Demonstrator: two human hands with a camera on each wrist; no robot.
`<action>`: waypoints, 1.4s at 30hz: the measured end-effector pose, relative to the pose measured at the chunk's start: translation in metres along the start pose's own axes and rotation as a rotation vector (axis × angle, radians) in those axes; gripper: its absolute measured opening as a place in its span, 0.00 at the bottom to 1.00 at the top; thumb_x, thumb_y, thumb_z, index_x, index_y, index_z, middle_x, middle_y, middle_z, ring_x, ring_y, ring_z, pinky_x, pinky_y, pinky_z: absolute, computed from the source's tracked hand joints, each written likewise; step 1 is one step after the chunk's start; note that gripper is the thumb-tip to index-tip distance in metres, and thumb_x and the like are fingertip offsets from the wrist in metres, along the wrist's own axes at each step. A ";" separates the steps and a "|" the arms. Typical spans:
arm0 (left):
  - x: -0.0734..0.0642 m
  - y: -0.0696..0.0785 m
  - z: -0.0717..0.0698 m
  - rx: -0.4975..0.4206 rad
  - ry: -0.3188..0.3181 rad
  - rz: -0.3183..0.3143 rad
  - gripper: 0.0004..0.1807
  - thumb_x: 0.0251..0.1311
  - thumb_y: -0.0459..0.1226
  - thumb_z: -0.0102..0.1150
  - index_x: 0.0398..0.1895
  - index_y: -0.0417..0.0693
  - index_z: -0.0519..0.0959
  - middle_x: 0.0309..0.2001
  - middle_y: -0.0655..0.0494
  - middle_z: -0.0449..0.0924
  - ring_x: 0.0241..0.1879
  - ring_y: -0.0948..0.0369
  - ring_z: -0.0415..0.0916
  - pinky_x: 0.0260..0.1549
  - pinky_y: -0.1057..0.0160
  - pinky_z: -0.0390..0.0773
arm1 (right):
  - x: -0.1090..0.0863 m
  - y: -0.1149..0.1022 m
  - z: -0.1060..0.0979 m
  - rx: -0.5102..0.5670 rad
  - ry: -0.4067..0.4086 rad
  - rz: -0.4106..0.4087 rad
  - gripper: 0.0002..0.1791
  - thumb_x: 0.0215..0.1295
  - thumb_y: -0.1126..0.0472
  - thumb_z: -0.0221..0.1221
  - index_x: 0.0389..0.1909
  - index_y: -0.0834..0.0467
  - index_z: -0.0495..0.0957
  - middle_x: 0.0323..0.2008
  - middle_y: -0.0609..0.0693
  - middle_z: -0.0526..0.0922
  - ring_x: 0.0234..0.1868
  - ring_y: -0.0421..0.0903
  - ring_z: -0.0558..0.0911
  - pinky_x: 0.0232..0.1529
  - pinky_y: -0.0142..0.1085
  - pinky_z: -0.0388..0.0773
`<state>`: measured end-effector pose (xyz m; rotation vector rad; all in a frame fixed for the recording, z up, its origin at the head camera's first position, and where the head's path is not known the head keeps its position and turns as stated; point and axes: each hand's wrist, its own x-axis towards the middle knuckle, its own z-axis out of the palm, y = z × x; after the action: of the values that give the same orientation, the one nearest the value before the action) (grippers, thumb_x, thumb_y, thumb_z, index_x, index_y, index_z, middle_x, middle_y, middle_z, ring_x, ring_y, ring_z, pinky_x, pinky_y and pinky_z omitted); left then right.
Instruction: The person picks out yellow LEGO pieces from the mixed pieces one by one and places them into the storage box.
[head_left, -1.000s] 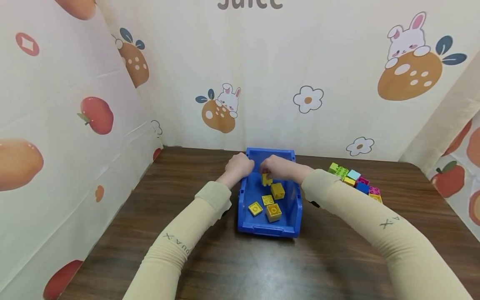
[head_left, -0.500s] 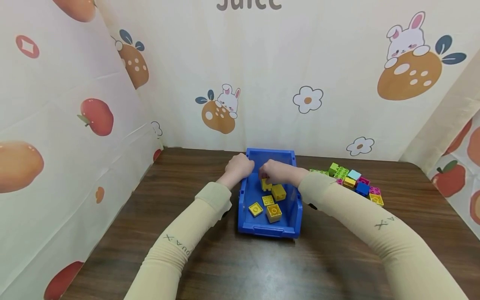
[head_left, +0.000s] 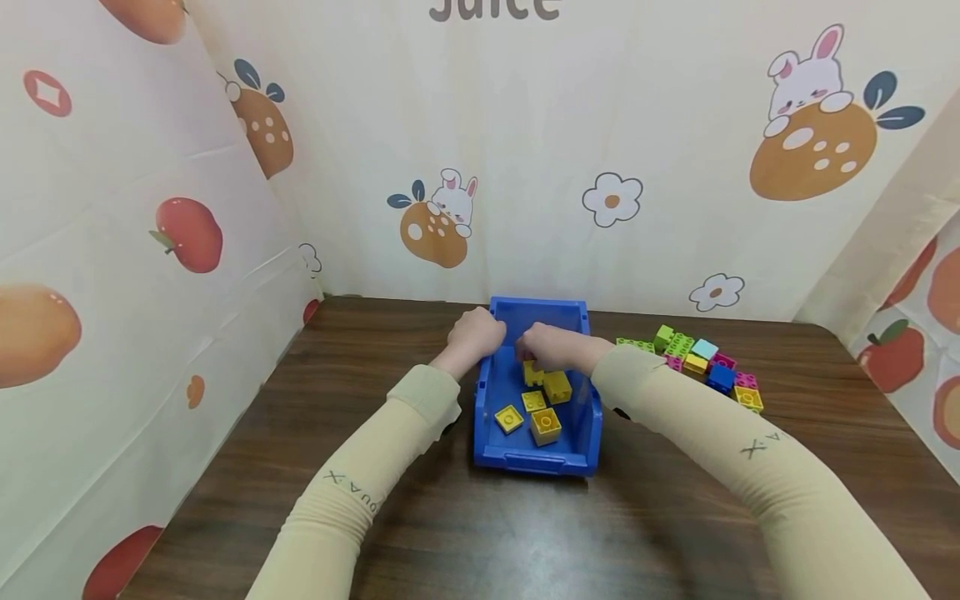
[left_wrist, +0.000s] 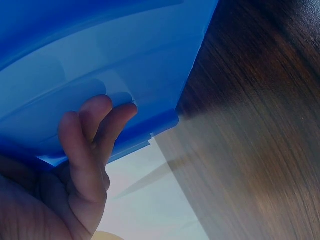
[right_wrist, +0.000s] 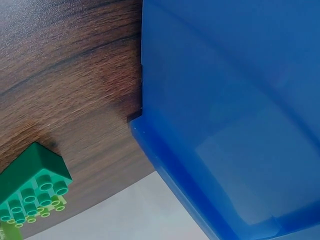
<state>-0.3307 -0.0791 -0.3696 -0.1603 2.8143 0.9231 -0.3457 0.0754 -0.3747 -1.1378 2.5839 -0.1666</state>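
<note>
So, bin [head_left: 536,461] on woodgrain table [head_left: 525,533], printed backdrop [head_left: 525,242]

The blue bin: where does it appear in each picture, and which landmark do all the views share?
Head: blue bin stands just below and right of centre.
Left wrist: blue bin fills the upper left.
Right wrist: blue bin fills most of the right side.
Shared landmark: dark wooden table.

This is a little table corner with sheets [head_left: 525,108] hung up around it. The sheets have bunnies [head_left: 806,90], fruit [head_left: 191,235] and flowers [head_left: 612,200] on them. The brown table [head_left: 540,533] has wood lines. I can't tell if it's a home or an office.
</note>
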 end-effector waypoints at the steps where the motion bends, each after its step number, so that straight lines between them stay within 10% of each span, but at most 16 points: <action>1: 0.000 0.000 0.000 0.003 0.002 0.001 0.20 0.65 0.42 0.44 0.14 0.47 0.63 0.11 0.56 0.58 0.10 0.61 0.63 0.10 0.67 0.61 | 0.000 0.000 0.000 0.003 -0.001 0.004 0.14 0.59 0.67 0.62 0.47 0.58 0.81 0.43 0.53 0.84 0.42 0.47 0.83 0.46 0.39 0.79; 24: 0.003 0.000 0.001 0.033 -0.004 -0.017 0.19 0.64 0.42 0.44 0.14 0.48 0.63 0.12 0.56 0.59 0.10 0.61 0.63 0.10 0.66 0.62 | -0.009 -0.008 -0.020 -0.033 -0.026 -0.010 0.17 0.61 0.68 0.59 0.53 0.62 0.78 0.50 0.55 0.81 0.52 0.51 0.80 0.50 0.41 0.77; 42: 0.000 0.002 0.000 0.017 -0.014 -0.028 0.19 0.65 0.41 0.42 0.15 0.48 0.63 0.12 0.57 0.59 0.10 0.61 0.63 0.11 0.66 0.63 | -0.065 -0.008 -0.071 -0.062 0.070 0.003 0.19 0.56 0.61 0.66 0.49 0.58 0.79 0.47 0.54 0.82 0.49 0.50 0.81 0.49 0.43 0.78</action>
<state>-0.3306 -0.0777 -0.3681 -0.1897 2.7989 0.8904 -0.3222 0.1167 -0.2901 -1.1698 2.6691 -0.1285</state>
